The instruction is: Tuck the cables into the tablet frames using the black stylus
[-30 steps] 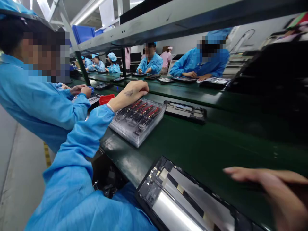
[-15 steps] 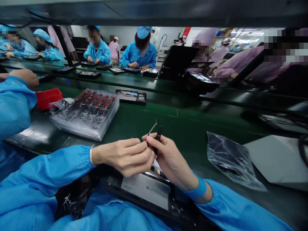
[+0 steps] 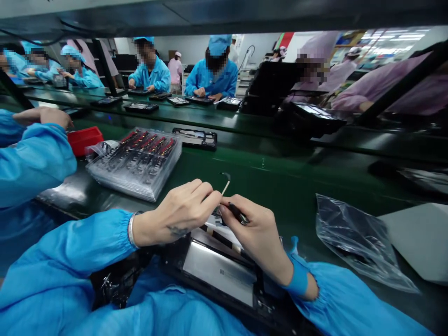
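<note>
My left hand is closed, its fingertips pinched at the base of a thin pale strip with a dark curled tip, which looks like a flex cable. My right hand is shut on a small black part between thumb and fingers. The fingertips of both hands meet, and the join between strip and black part is hidden there. Below them, a black device frame with a silver battery-like plate lies tilted at my lap. A wristband circles my right wrist.
Stacked clear trays of small red-and-black parts stand at left, beside a red bin and a co-worker's sleeve. Another device frame lies behind. At right are a clear plastic bag and a grey box.
My left hand has turned over so its back faces up. The black part has tilted from upright to slanting, and the strip's tip now curls left. The whole view has shifted slightly.
</note>
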Demonstrator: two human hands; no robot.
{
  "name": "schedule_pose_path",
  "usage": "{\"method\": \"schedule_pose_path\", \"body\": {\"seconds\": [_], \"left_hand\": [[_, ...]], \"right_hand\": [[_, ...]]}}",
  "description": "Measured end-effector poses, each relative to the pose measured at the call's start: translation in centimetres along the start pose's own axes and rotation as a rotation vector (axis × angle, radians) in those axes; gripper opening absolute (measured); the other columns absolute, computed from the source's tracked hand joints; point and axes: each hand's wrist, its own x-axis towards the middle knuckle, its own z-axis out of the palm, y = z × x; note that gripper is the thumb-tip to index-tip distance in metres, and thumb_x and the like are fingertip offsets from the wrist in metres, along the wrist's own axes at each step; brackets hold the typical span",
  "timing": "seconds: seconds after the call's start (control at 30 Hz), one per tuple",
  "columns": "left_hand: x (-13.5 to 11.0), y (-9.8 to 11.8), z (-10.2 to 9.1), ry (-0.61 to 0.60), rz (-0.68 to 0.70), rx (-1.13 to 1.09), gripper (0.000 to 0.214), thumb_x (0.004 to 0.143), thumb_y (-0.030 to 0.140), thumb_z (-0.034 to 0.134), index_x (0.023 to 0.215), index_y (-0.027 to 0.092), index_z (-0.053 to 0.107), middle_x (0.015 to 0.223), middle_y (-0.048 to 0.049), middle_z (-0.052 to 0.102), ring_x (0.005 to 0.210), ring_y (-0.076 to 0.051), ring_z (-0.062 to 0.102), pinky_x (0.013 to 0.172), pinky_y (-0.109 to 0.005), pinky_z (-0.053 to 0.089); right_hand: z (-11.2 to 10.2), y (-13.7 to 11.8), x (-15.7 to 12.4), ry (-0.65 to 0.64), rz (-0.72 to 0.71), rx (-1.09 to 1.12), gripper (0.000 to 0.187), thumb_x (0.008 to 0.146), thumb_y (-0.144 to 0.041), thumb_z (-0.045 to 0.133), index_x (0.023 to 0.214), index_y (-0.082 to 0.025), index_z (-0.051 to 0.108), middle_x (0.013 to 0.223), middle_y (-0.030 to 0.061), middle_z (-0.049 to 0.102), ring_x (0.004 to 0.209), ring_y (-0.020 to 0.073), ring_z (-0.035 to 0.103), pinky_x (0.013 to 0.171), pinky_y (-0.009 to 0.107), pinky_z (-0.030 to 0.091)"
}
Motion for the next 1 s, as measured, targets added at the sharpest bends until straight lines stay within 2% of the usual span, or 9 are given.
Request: {"method": "schedule_pose_path", "body": {"seconds": [0.13, 0.3, 0.4, 0.5, 0.6, 0.7, 0.8, 0.9, 1.0], "left_hand": [[-0.2, 1.1, -0.4, 0.015, 0.063, 0.118, 0.020, 0.097, 0.007, 0.045, 0.080, 0.013, 0.055, 0.070, -0.0031, 0.051, 0.063, -0.016, 0.047, 0.057, -0.030, 0.039], [-2.6, 1.3, -2.0, 0.067, 0.064, 0.082, 0.020, 0.096, 0.012, 0.049, 0.077, 0.015, 0.054, 0.067, -0.0015, 0.051, 0.061, -0.014, 0.046, 0.057, -0.029, 0.037], [-7.8, 0.6, -5.6, -0.137, -0.300, -0.002, 0.017, 0.096, 0.014, 0.049, 0.080, 0.016, 0.053, 0.074, -0.0020, 0.056, 0.069, -0.014, 0.051, 0.062, -0.028, 0.040], [-15.9, 0.5, -8.8, -0.357, -0.740, 0.087, 0.016, 0.094, 0.023, 0.046, 0.079, 0.019, 0.050, 0.071, 0.0005, 0.053, 0.060, -0.013, 0.049, 0.055, -0.027, 0.035], [-23.9, 0.9, -8.9, -0.384, -0.739, 0.149, 0.023, 0.093, 0.028, 0.046, 0.071, 0.019, 0.046, 0.056, 0.0029, 0.046, 0.043, -0.010, 0.041, 0.042, -0.023, 0.020], [-28.0, 1.5, -6.9, -0.300, -0.676, 0.136, 0.039, 0.099, 0.033, 0.029, 0.067, 0.019, 0.046, 0.045, 0.0037, 0.032, 0.033, -0.007, 0.028, 0.039, -0.024, 0.011], [-25.7, 1.4, -6.1, -0.199, -0.729, 0.156, 0.037, 0.100, 0.031, 0.032, 0.071, 0.018, 0.050, 0.048, 0.0027, 0.037, 0.036, -0.007, 0.030, 0.043, -0.027, 0.013], [-18.8, 1.1, -5.8, -0.087, -0.819, 0.077, 0.020, 0.100, 0.026, 0.045, 0.090, 0.017, 0.060, 0.080, -0.0044, 0.063, 0.070, -0.017, 0.060, 0.059, -0.031, 0.039], [-11.4, 1.1, -3.6, -0.089, -0.741, -0.310, 0.023, 0.102, 0.030, 0.046, 0.103, 0.021, 0.067, 0.098, 0.0007, 0.070, 0.085, -0.012, 0.065, 0.074, -0.025, 0.051]], "right_hand": [[-0.1, -0.3, -0.6, -0.037, -0.167, -0.102, 0.016, 0.089, -0.006, 0.052, 0.096, -0.015, 0.065, 0.082, 0.0012, 0.063, 0.073, 0.0074, 0.059, 0.064, 0.018, 0.044], [-0.1, -1.0, -1.6, -0.187, -0.172, -0.095, 0.013, 0.091, -0.009, 0.054, 0.095, -0.016, 0.064, 0.082, 0.0000, 0.064, 0.071, 0.0063, 0.060, 0.062, 0.016, 0.044], [0.0, -0.7, -1.8, -0.246, -0.088, -0.026, 0.010, 0.093, -0.019, 0.058, 0.089, -0.016, 0.066, 0.076, -0.0016, 0.063, 0.063, 0.0051, 0.057, 0.058, 0.016, 0.041], [0.0, 0.0, -1.6, -0.333, 0.126, 0.066, 0.022, 0.093, -0.032, 0.059, 0.081, -0.016, 0.069, 0.071, 0.0002, 0.063, 0.062, 0.0085, 0.058, 0.055, 0.019, 0.040], [0.1, 0.5, -1.4, -0.398, 0.365, 0.174, 0.029, 0.089, -0.041, 0.062, 0.080, -0.015, 0.071, 0.069, 0.0032, 0.063, 0.061, 0.0118, 0.058, 0.054, 0.021, 0.039], [0.2, 0.5, -1.1, -0.411, 0.520, 0.270, 0.035, 0.084, -0.047, 0.066, 0.082, -0.013, 0.071, 0.071, 0.0057, 0.064, 0.060, 0.0125, 0.056, 0.053, 0.021, 0.039], [0.3, 0.2, -1.0, -0.428, 0.597, 0.318, 0.039, 0.082, -0.050, 0.067, 0.082, -0.011, 0.070, 0.070, 0.0065, 0.063, 0.058, 0.0114, 0.053, 0.051, 0.021, 0.038], [0.4, 0.0, -1.2, -0.394, 0.667, 0.365, 0.043, 0.080, -0.053, 0.070, 0.085, -0.010, 0.069, 0.070, 0.0069, 0.062, 0.058, 0.0108, 0.051, 0.051, 0.021, 0.039], [0.7, 0.1, -1.4, -0.347, 0.710, 0.419, 0.046, 0.077, -0.054, 0.073, 0.087, -0.009, 0.068, 0.070, 0.0066, 0.061, 0.058, 0.0097, 0.049, 0.051, 0.019, 0.037]]}}
